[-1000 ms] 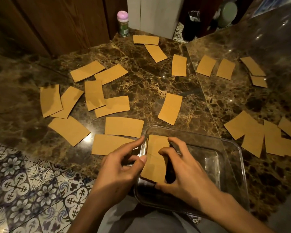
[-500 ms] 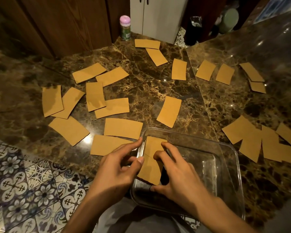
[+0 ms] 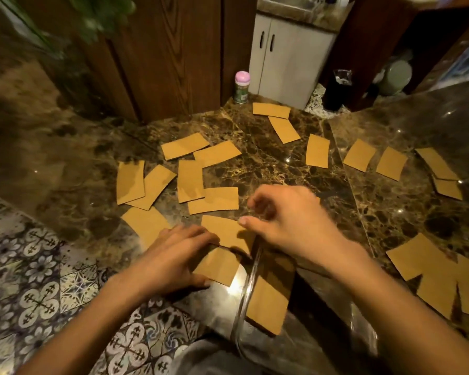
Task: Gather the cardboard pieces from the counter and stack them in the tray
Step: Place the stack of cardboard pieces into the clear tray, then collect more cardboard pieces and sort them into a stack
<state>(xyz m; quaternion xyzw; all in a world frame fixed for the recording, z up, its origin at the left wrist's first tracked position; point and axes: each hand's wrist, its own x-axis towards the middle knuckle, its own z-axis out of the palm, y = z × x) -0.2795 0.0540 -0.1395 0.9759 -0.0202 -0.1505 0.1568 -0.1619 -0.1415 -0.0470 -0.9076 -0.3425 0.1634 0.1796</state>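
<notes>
Cardboard piece [image 3: 218, 266] lies flat just under the left hand [image 3: 171, 255], fingers spread on it; right hand [image 3: 287, 220] hovers loosely curled, empty.

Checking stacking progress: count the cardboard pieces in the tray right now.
1. A cardboard piece lies inside the tray, against its left wall, just below the right hand. The right forearm covers part of the tray, so more may be hidden.
</notes>
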